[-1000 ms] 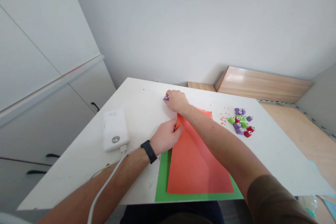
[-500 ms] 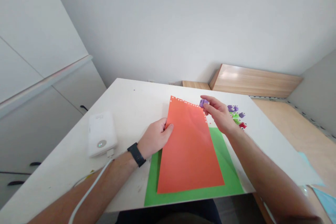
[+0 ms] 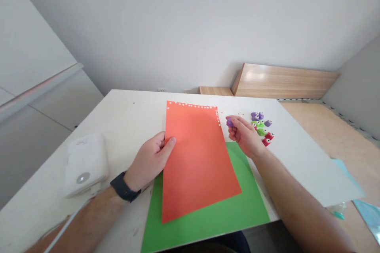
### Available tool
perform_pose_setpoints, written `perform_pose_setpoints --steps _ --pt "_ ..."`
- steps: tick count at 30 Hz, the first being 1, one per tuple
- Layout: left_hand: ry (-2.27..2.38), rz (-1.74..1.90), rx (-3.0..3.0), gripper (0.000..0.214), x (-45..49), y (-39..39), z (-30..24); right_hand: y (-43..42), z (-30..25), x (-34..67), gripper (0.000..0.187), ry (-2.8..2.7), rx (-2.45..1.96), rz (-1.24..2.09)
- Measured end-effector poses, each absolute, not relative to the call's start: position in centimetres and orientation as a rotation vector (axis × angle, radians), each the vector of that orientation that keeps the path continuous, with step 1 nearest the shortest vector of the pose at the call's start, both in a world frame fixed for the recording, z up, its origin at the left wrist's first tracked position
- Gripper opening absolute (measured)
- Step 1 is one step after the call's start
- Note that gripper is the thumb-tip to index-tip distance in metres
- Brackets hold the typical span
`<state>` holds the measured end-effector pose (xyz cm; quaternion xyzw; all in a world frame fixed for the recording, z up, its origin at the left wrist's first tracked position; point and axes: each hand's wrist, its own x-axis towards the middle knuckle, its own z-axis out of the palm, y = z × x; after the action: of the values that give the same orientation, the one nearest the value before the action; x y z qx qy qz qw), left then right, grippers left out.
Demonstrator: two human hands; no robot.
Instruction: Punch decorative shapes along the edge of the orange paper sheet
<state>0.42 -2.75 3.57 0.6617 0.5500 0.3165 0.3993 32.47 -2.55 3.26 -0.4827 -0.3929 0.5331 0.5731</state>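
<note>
An orange paper sheet (image 3: 196, 154) with small punched holes along its far edge and upper right edge is held up at a slant. My left hand (image 3: 154, 154) grips its left edge, thumb on top and fingers behind. Between the thumb and fingers of my right hand (image 3: 245, 132) is a small purple hole punch (image 3: 229, 123), just off the sheet's right edge. Beneath the sheet lies a green mat (image 3: 208, 225). Beyond my right hand, several small purple, green and red pieces with white eyes (image 3: 261, 124) sit in a cluster.
The white table (image 3: 133, 116) bears a white box-like device (image 3: 86, 166) with a cable at the left. Tiny orange dots lie near the sheet's far right corner. A wooden board (image 3: 285, 81) stands by the wall. At the right are a wooden surface (image 3: 332, 126) and a light-blue packet (image 3: 368, 217).
My right hand has drawn the purple hole punch away from the sheet's far right corner, slightly toward me. The sheet has turned a little, and the camera view has shifted.
</note>
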Motion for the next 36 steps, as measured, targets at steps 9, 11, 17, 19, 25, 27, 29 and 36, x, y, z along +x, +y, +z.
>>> perform_pose_setpoints --steps 9,11,17,19,25,27,29,36 --pt "1.382 0.792 1.634 0.038 0.4 -3.03 4.03 -2.59 3.24 32.23 0.026 -0.838 -1.052 1.392" --pt "1.38 0.811 1.619 0.04 0.49 -3.07 4.16 -2.5 3.17 32.23 0.024 -0.812 -1.025 1.432" --pt "1.366 0.843 1.612 0.041 0.45 -3.08 3.94 -2.35 2.78 32.54 0.025 -0.805 -1.036 1.382" --pt "1.373 0.828 1.624 0.041 0.34 -3.05 3.76 -2.38 2.7 32.62 0.028 -0.823 -1.037 1.36" --pt "1.382 0.839 1.632 0.04 0.21 -2.97 3.54 -2.46 2.83 32.46 0.039 -0.86 -1.094 1.318" --pt "1.378 0.843 1.626 0.04 0.21 -2.97 3.56 -2.45 2.82 32.44 0.04 -0.856 -1.115 1.309" --pt "1.376 0.842 1.623 0.04 0.22 -2.98 3.57 -2.42 2.76 32.48 0.04 -0.848 -1.133 1.288" --pt "1.35 0.835 1.605 0.038 0.36 -3.12 3.53 -2.27 2.62 32.74 0.034 -0.84 -1.165 1.228"
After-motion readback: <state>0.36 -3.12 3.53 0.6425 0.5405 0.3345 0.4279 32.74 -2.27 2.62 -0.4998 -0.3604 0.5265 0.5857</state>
